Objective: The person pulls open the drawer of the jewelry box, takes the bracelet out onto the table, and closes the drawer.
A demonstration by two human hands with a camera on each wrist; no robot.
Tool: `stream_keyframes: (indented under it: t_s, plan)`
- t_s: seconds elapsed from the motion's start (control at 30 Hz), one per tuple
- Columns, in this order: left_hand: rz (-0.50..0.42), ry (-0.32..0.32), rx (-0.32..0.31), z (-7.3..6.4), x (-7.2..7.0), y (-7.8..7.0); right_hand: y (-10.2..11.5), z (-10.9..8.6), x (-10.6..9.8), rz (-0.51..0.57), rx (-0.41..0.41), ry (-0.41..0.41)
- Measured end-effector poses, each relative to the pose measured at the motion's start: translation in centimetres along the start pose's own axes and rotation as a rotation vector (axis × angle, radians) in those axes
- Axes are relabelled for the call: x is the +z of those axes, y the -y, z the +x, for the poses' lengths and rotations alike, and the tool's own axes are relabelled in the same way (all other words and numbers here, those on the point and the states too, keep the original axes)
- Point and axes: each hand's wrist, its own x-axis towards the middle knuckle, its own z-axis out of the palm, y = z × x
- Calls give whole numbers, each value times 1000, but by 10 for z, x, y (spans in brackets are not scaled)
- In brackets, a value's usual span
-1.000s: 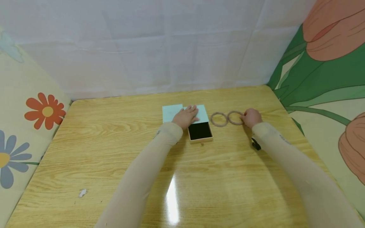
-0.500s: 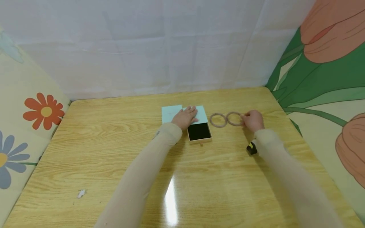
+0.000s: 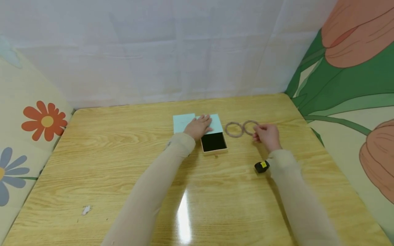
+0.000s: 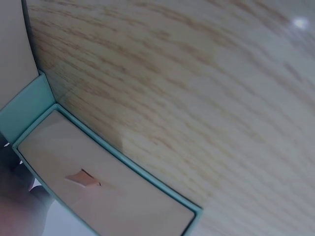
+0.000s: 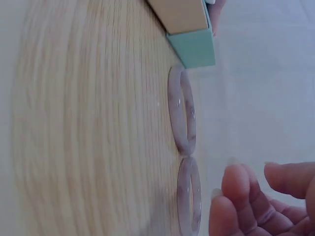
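Note:
My left hand [image 3: 198, 127] rests flat, fingers spread, on top of a pale turquoise jewelry box [image 3: 184, 122]. On the box's right side a drawer [image 3: 215, 152] with a black interior is pulled out. In the left wrist view, a second drawer front [image 4: 113, 182] with a small pull tab sits flush in its frame. Two mottled mauve bangles lie right of the box, the nearer bangle [image 5: 174, 103] touching the farther bangle [image 5: 183, 196]. My right hand [image 3: 267, 135] hovers beside the farther bangle, thumb and loosely bent fingers apart, nothing between them.
The wooden table [image 3: 123, 147] runs up to a white cloth [image 3: 138, 61] behind. A small black device [image 3: 261, 166] with a yellow mark sits by the right wrist. A white scrap [image 3: 87, 209] lies at the front left. Floral panels flank both sides.
My right hand has come off the farther bangle, its wrist turning and forearm swinging left, so the black device shows more. The left hand, box and bangles stay in place.

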Motion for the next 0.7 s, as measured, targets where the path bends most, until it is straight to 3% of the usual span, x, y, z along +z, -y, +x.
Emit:
stream_keyframes:
  t_s: [0.7]
  plan:
    - [-7,-8,4,0,1,1,-3,-29,38,163,74,6]
